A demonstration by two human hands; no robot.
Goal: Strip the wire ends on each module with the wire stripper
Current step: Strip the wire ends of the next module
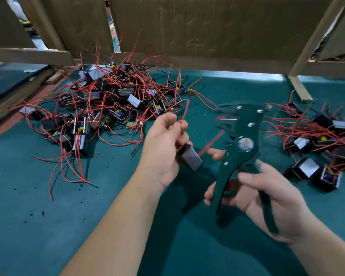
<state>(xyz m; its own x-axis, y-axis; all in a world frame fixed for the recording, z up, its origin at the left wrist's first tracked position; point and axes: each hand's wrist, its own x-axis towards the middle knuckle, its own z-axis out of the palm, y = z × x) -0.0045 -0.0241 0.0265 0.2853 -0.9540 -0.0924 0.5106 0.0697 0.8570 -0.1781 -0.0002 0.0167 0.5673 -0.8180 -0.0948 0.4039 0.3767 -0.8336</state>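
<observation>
My left hand (163, 144) pinches a red wire (184, 112) between thumb and fingertips, and the wire's tip points upward. Its black module (190, 158) hangs below the palm, with a second, blurred red wire (210, 143) running from it toward the tool. My right hand (267, 198) grips the handles of a dark green wire stripper (241, 148). The stripper's jaws (225, 116) point left, just right of the raised wire tip and apart from it.
A big heap of black modules with red wires (108, 102) lies at the back left of the green mat (48, 226). A smaller pile (317, 142) sits at the right. Cardboard walls (207, 30) and a wooden frame close the back. Tiny insulation bits dot the mat.
</observation>
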